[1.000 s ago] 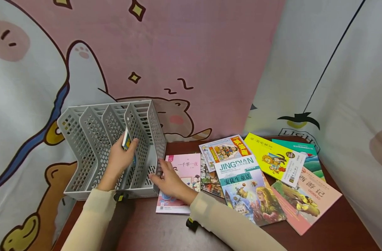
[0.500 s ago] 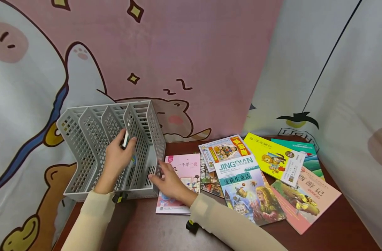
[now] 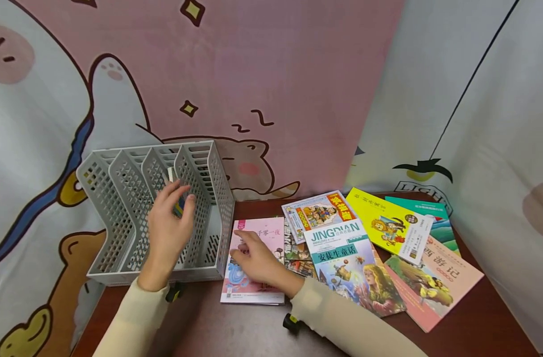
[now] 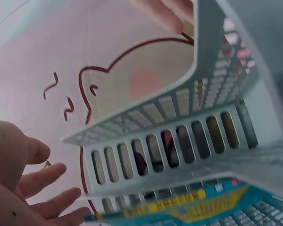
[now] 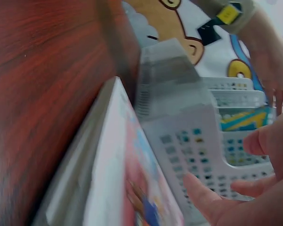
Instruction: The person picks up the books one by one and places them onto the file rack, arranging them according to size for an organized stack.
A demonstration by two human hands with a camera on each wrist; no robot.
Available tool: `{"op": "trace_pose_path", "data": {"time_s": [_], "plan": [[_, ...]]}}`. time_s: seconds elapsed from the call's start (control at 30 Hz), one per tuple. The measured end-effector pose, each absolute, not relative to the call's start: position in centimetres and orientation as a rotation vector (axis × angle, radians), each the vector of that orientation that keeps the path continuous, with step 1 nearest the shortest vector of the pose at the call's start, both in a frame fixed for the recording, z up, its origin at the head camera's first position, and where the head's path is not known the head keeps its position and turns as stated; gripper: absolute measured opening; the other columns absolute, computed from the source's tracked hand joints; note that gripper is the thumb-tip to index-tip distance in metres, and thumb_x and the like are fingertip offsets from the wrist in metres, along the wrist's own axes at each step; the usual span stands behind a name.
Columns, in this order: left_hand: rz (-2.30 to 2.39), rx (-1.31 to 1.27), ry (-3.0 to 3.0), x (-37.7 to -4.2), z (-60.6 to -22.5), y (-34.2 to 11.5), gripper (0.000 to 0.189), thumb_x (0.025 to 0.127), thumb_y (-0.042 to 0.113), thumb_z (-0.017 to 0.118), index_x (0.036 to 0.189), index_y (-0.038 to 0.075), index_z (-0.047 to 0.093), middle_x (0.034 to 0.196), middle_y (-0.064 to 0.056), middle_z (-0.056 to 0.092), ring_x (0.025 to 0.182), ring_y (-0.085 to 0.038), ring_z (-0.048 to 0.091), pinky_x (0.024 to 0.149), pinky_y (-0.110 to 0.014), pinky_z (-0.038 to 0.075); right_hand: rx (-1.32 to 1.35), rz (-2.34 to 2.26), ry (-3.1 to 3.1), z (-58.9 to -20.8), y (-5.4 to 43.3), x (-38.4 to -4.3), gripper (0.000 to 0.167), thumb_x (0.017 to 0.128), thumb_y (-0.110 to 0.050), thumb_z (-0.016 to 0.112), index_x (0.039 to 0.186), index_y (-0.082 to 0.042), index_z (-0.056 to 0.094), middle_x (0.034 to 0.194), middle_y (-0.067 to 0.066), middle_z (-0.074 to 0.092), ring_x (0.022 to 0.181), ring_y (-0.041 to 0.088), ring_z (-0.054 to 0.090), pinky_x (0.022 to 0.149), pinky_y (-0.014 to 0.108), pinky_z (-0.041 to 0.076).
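A grey slotted file rack (image 3: 197, 274) stands at the left of the table. A blue and yellow book (image 4: 217, 205) stands upright in one of its compartments. My left hand (image 3: 169, 233) is over that book, its fingers loosely spread; the left wrist view shows the fingers (image 4: 56, 205) beside the book's edge without a grip around it. My right hand (image 3: 260, 260) hovers over or rests on a pink book (image 3: 240, 287) right of the rack; I cannot tell whether it touches. In the right wrist view its fingers (image 5: 203, 193) are extended and hold nothing.
Several children's books overlap at the right: a blue-white one (image 3: 358, 277), a yellow one (image 3: 383, 223), a pink-orange one (image 3: 450, 277), a green one (image 3: 447, 228) and a comic-style one (image 3: 320, 213). A printed cloth (image 3: 298, 99) hangs behind the table.
My left hand has loosened from the book, which now stands in the rack by itself. My right hand has left the rack's right wall and moved right over the pink book.
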State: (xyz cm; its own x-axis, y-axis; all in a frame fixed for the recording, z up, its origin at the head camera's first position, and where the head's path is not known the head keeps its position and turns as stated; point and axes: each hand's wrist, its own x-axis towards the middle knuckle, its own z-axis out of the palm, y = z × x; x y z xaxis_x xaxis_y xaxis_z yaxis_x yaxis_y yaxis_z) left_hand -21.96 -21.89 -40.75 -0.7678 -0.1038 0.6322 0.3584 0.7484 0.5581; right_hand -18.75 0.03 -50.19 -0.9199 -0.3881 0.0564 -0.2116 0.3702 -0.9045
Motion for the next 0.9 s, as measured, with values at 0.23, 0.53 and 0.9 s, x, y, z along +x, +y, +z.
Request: {"op": "trace_pose_path", "data": {"time_s": [0.23, 0.53, 0.9], "plan": [[-0.972, -0.316, -2.267, -21.0, -40.8, -19.8, 0.024, 0.108, 0.014, 0.069, 0.127, 0.004, 0.08, 0.141, -0.014, 0.075, 0.13, -0.039, 0.072, 0.108, -0.059, 0.056, -0.487, -1.685, 2.406, -48.3, 4.9, -18.5, 0.052, 0.109, -0.02, 0.063, 0.16, -0.01, 0.055, 0.155, 0.016, 0.059, 0.134, 0.033, 0.071, 0.113, 0.047, 0.06], [-1.151, -0.426, -2.438, -19.8, -42.3, -16.2, 0.027, 0.109, 0.018, 0.071, 0.134, 0.013, 0.078, 0.127, -0.006, 0.08, 0.102, -0.02, 0.08, 0.086, -0.039, 0.068, -0.368, -1.804, 2.399, -46.9, 11.7, -18.3, 0.048, 0.112, -0.017, 0.06, 0.159, -0.008, 0.057, 0.152, 0.022, 0.064, 0.126, 0.04, 0.075, 0.103, 0.04, 0.065], [-1.361, -0.473, -2.653, -19.2, -45.4, -11.1, 0.031, 0.108, 0.024, 0.071, 0.139, 0.021, 0.075, 0.129, -0.001, 0.082, 0.101, -0.018, 0.08, 0.082, -0.031, 0.066, -0.238, -1.655, 2.491, -47.3, 18.7, -17.0, 0.053, 0.117, -0.027, 0.057, 0.166, -0.009, 0.047, 0.162, 0.022, 0.057, 0.129, 0.042, 0.073, 0.108, 0.055, 0.062]]}}
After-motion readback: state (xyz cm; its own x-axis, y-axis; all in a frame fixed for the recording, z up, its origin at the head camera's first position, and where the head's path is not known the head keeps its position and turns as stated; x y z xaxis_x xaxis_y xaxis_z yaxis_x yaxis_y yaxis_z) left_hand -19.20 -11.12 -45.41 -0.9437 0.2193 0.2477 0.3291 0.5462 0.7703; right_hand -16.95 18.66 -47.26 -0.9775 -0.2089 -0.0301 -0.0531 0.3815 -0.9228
